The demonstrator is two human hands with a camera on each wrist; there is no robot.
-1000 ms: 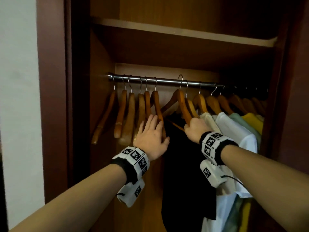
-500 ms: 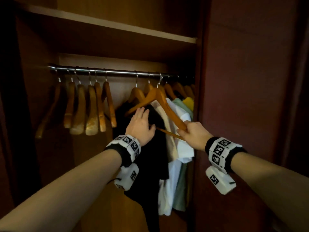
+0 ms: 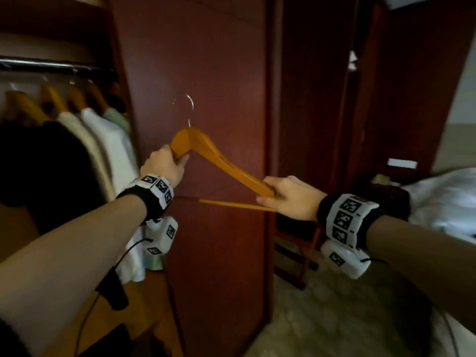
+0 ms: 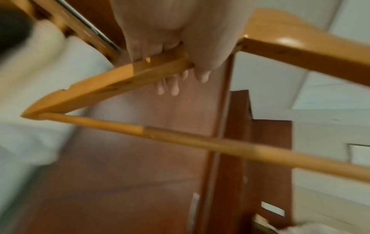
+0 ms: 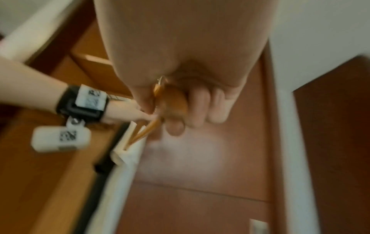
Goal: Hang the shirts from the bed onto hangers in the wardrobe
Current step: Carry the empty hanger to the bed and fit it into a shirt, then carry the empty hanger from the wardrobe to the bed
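A dark luggage rack [image 3: 296, 243] stands on the pale patterned floor [image 3: 334, 318] right of the red-brown panel, a white tag [image 3: 352, 60] hangs far above it, and a white switch plate [image 3: 402, 163] sits farther right.

Hidden and blurred parts around the held hanger

In the head view the left hand [image 3: 164, 166] covers one arm of the wooden hanger [image 3: 221, 163], and the right hand [image 3: 291, 197] hides the other arm's tip. The hanging shirts [image 3: 103, 140] and rail [image 3: 51, 65] are smeared with blur and cut by the left edge. The bed [image 3: 443, 197] runs off the right edge.
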